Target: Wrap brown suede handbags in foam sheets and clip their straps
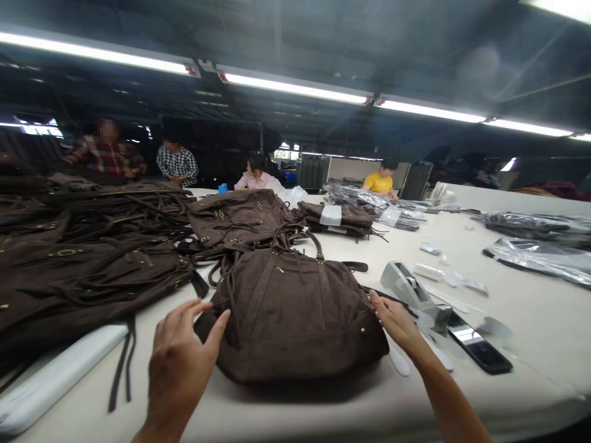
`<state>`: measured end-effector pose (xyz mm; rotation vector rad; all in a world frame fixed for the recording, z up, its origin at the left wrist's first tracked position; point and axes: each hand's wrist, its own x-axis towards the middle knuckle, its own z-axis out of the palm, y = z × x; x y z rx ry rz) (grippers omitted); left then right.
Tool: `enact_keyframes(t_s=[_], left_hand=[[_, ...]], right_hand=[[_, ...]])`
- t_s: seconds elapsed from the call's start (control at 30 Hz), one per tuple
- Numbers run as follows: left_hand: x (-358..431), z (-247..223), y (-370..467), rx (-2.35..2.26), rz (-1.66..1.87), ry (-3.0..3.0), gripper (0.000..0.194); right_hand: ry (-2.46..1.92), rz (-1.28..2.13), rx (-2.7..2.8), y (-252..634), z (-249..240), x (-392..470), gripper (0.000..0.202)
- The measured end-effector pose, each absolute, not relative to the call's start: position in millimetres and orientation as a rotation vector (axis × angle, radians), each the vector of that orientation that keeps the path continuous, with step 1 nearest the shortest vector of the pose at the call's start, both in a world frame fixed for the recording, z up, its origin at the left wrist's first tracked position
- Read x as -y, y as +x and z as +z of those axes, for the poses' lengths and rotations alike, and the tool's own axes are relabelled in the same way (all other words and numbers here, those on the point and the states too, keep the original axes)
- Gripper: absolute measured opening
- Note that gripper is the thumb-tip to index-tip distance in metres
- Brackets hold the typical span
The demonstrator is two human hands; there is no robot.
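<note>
A dark brown bag (286, 314) with two handles and brass-coloured fittings rests on the pale table in front of me. At its left end is my left hand (184, 351), thumb and fingers apart, the fingertips at the bag's edge. My right hand (394, 317) lies against the bag's right side, its fingers stretched out and partly hidden by the bag and the thumb. Neither hand is wrapped around anything.
Brown bags (92, 271) are heaped at the left, above a white roll (60, 375). On the right are a tape dispenser (410, 289), a phone (480, 344) and plastic-wrapped bags (545, 258). Several people, one in a yellow top (379, 183), are at the back.
</note>
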<state>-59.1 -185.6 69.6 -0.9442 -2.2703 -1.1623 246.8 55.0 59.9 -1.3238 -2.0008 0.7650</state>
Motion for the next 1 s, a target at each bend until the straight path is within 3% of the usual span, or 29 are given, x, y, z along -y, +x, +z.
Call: enact_keyframes(t_s=[0.1, 0.23, 0.33, 0.4, 0.53, 0.6, 0.7, 0.83, 0.9, 1.0], left_hand=[[154, 86, -86, 2.623, -0.743, -1.006, 0.060], [133, 80, -105, 3.024, -0.527, -1.079, 0.041], [134, 72, -113, 2.886, -0.969, -0.980, 0.022], [141, 67, -119, 2.793, -1.422, -0.902, 0.022], [162, 50, -133, 2.457, -2.669, -0.416, 0.020], [170, 37, -138, 2.317, -2.914, -0.200, 0.018], [176, 19, -143, 2.557, -2.482, -0.244, 0.019], [181, 8, -145, 2.820, -1.840, -0.503, 0.033], [187, 7, -144, 2.841, -1.821, -0.582, 0.037], [199, 7, -136, 2.699, -2.142, -0.737, 0.044]], right_hand=[[-1.523, 0.520, 2.297, 219, 74, -57, 0.070], [-1.595, 0.332, 2.393, 189, 57, -56, 0.048], [-1.463, 0.558, 2.158, 181, 37, -59, 0.062], [-1.342, 0.880, 1.847, 186, 34, -58, 0.071], [-1.020, 1.482, 1.195, 218, 43, -39, 0.082], [-0.940, 1.593, 1.045, 233, 40, -23, 0.081], [-0.992, 1.659, 0.940, 244, 15, -2, 0.074], [-1.136, 1.599, 0.825, 245, -15, 13, 0.060], [-1.150, 1.507, 0.806, 247, -17, 15, 0.055], [-1.140, 1.358, 0.835, 253, -8, 12, 0.052]])
